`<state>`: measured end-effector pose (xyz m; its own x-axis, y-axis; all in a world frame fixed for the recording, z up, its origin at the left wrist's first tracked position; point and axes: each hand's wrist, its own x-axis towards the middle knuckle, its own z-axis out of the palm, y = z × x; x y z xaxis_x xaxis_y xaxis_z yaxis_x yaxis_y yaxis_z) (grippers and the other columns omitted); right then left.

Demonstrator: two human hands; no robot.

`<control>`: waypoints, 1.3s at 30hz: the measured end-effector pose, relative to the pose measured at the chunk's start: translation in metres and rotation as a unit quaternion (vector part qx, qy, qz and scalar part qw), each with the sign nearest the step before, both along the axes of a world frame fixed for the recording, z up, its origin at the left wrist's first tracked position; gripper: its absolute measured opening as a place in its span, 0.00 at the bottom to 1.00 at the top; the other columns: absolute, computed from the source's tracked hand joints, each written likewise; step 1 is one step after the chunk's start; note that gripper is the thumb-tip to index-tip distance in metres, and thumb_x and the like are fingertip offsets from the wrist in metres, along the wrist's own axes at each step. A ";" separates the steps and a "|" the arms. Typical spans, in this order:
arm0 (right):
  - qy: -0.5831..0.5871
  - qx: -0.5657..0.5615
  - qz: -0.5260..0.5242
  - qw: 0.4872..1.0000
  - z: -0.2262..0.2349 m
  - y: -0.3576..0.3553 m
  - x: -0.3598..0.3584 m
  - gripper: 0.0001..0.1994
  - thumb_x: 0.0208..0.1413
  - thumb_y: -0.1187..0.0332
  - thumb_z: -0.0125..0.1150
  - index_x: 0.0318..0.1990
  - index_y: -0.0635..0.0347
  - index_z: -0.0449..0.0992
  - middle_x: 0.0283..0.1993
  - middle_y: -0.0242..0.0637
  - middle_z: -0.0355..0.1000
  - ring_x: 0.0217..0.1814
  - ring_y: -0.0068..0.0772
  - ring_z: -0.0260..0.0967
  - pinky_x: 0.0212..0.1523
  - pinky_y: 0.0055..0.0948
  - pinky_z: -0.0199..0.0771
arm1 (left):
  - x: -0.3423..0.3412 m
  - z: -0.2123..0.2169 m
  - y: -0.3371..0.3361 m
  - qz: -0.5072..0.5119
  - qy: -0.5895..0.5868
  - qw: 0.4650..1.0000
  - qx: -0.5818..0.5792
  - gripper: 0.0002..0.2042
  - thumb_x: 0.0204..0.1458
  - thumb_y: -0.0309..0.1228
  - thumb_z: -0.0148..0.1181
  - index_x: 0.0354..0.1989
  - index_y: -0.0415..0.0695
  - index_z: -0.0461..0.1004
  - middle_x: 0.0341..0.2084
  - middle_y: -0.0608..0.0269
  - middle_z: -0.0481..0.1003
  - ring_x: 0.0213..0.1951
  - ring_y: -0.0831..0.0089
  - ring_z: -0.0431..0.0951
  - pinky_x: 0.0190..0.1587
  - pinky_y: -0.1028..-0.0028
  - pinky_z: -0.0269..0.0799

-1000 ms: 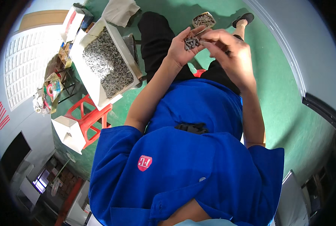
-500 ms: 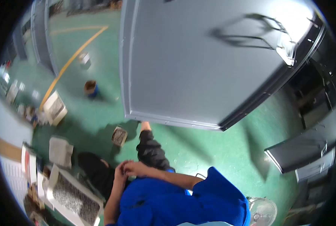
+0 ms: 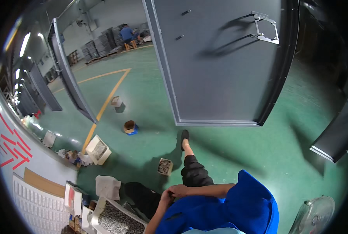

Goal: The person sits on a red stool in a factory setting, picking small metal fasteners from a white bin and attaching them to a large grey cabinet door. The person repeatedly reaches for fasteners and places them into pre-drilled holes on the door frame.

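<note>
My left hand (image 3: 166, 197) and my right hand (image 3: 178, 190) meet in front of my body, above my lap. Both have their fingers bent and drawn together, the fingertips almost touching. Anything between them is too small or hidden to make out. Just left of my hands stands a white bin (image 3: 117, 220) filled with small metal pieces. A small open box (image 3: 165, 167) of similar pieces sits on the floor near my foot. Ahead hangs a large grey metal panel (image 3: 220, 78), bearing a wire-like metal bracket (image 3: 266, 29) and two short pegs; neither hand touches it.
Left on the green floor (image 3: 228, 152) stand a white tub (image 3: 98, 150), a blue-and-brown bucket (image 3: 130, 127) and a small white box (image 3: 116, 101). More panels (image 3: 70, 74) hang farther left. A round fan (image 3: 314, 216) is at lower right. Someone in blue (image 3: 126, 34) sits far back.
My view has swung left and up, so the panel and floor containers sit farther right in it. My hands stay together before my body.
</note>
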<state>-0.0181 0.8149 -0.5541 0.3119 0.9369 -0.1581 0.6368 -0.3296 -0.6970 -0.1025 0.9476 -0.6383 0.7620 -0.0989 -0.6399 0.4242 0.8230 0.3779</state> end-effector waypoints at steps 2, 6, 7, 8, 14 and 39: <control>-0.022 -0.019 0.004 1.000 0.001 0.002 0.005 0.17 0.41 0.66 0.54 0.41 0.56 0.66 0.37 0.42 0.68 0.40 0.44 0.66 0.36 0.40 0.67 | 0.014 -0.006 -0.005 0.000 0.006 1.000 -0.021 0.11 0.49 0.31 0.44 0.37 0.39 0.67 0.37 0.58 0.69 0.40 0.66 0.70 0.46 0.67 0.64; -0.051 0.037 -0.018 0.998 -0.006 -0.001 0.010 0.15 0.40 0.65 0.54 0.38 0.56 0.67 0.34 0.41 0.70 0.37 0.44 0.68 0.34 0.40 0.68 | 0.020 -0.001 -0.008 0.002 0.001 0.999 -0.038 0.09 0.49 0.30 0.43 0.33 0.39 0.68 0.33 0.57 0.70 0.39 0.65 0.70 0.46 0.67 0.64; -0.052 0.050 -0.026 0.997 -0.005 -0.005 0.010 0.14 0.40 0.65 0.54 0.37 0.56 0.67 0.33 0.41 0.70 0.37 0.44 0.68 0.34 0.40 0.68 | 0.021 0.001 -0.010 0.002 0.001 0.999 -0.037 0.09 0.50 0.30 0.43 0.32 0.39 0.68 0.31 0.57 0.70 0.38 0.65 0.70 0.46 0.67 0.64; -0.078 -0.010 0.019 0.997 0.013 -0.005 0.014 0.17 0.43 0.62 0.53 0.43 0.53 0.66 0.35 0.39 0.70 0.37 0.42 0.68 0.34 0.37 0.68 | 0.017 0.005 -0.010 0.012 0.001 0.999 -0.038 0.09 0.50 0.29 0.43 0.31 0.39 0.68 0.30 0.57 0.71 0.38 0.65 0.70 0.46 0.67 0.64; -0.324 0.273 -0.037 0.905 0.262 -0.092 0.081 0.11 0.41 0.62 0.56 0.32 0.57 0.70 0.26 0.39 0.70 0.29 0.39 0.70 0.23 0.35 0.69 | 0.010 0.004 -0.005 -0.037 -0.038 0.987 -0.154 0.10 0.51 0.31 0.44 0.25 0.38 0.69 0.25 0.57 0.71 0.37 0.63 0.70 0.44 0.70 0.65; -0.805 -0.019 -0.339 0.487 0.722 -0.397 0.068 0.06 0.44 0.77 0.54 0.33 0.65 0.70 0.31 0.39 0.67 0.32 0.35 0.67 0.36 0.29 0.66 | 0.022 -0.007 -0.015 -0.030 0.058 0.994 -0.090 0.12 0.54 0.31 0.39 0.23 0.37 0.64 0.21 0.54 0.68 0.29 0.59 0.71 0.32 0.69 0.70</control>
<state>0.0494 0.4177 0.1680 0.2960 0.5374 0.7897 0.0840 -0.8382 0.5389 -0.0803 0.9324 -0.6458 0.6731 -0.2627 -0.6913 0.5072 0.8443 0.1730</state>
